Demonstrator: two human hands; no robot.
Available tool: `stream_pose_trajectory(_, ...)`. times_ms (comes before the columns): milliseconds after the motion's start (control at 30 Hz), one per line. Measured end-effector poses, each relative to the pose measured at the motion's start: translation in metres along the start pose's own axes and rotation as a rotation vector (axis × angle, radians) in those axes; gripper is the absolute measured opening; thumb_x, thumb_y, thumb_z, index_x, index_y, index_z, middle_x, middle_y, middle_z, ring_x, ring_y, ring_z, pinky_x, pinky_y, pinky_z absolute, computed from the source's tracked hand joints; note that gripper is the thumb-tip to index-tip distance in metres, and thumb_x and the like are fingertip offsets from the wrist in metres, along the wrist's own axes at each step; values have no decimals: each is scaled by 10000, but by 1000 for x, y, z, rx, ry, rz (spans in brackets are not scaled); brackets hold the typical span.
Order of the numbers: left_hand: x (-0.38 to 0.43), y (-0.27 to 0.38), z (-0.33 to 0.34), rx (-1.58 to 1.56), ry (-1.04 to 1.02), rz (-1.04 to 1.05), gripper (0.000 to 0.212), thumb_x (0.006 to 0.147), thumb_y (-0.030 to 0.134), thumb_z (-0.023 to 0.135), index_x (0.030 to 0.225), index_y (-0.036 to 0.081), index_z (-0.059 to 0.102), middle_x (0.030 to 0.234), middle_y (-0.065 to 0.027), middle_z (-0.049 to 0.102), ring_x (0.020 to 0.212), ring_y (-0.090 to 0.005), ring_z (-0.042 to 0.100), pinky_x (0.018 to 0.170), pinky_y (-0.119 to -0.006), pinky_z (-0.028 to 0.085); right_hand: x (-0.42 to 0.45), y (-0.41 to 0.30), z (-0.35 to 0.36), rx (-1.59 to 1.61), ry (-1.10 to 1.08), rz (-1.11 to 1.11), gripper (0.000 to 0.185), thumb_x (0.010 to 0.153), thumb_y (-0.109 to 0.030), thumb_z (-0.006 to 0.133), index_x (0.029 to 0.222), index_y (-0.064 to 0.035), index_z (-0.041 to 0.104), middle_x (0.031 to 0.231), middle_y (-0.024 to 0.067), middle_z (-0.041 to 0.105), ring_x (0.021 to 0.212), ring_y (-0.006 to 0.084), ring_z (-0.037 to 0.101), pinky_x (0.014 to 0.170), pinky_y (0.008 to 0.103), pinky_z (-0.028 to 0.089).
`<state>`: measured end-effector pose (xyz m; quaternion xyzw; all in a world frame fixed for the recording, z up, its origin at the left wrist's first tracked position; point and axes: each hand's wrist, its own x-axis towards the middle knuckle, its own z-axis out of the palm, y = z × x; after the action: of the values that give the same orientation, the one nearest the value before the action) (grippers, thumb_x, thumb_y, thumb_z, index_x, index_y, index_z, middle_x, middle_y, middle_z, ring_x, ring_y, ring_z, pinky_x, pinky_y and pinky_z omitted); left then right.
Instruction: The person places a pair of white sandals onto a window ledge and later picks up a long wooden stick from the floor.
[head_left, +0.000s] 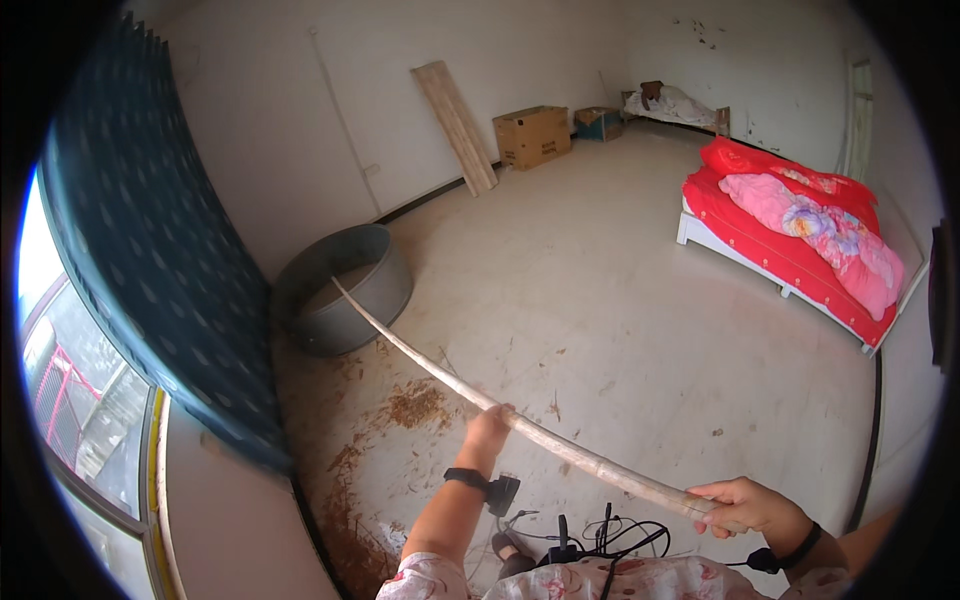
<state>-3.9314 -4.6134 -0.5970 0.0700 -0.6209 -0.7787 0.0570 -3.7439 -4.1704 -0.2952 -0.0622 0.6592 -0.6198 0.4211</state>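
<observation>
A long, pale wooden pole runs slantwise across the view, thick at my end and thin at the far one. My left hand grips it near the middle. Around its thick butt end closes my right hand. The thin tip appears over a round grey metal tub on the floor by the curtain; whether it touches the tub I cannot tell. Black straps circle both wrists, and a small dark device sits at the left one. Black cables hang in front of my patterned shirt.
Brown debris lies scattered over the pale floor. At the left, a dark blue curtain hangs beside a window. Wooden boards lean on the back wall near a cardboard box. A bed with red bedding stands at the right.
</observation>
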Motion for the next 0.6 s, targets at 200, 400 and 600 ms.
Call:
stream_pose_trajectory(200,1,90,-9,-523,103,-216,328,828,124,443,1133,12,393,1103,-126,477,978,-262,509,781,-350,419,66,-43,8,77,-62,1,460,785,-12,478,1226,28,355,803,122,565,517,118,460,468,237,375)
stream_pose_trajectory(400,-6,153,-61,-509,48,-207,370,825,131,476,1133,-41,363,1094,-145,496,936,-255,533,765,-324,429,166,-111,52,-23,-8,-35,509,777,-24,433,1256,44,276,835,154,572,523,133,489,468,244,395)
stream_pose_trajectory(600,-87,162,-183,-464,315,-217,369,816,140,510,1110,-44,383,1017,-173,539,869,-295,551,742,-334,454,307,-178,98,140,-210,-72,553,764,-47,418,1266,62,214,824,174,566,497,145,485,394,228,368)
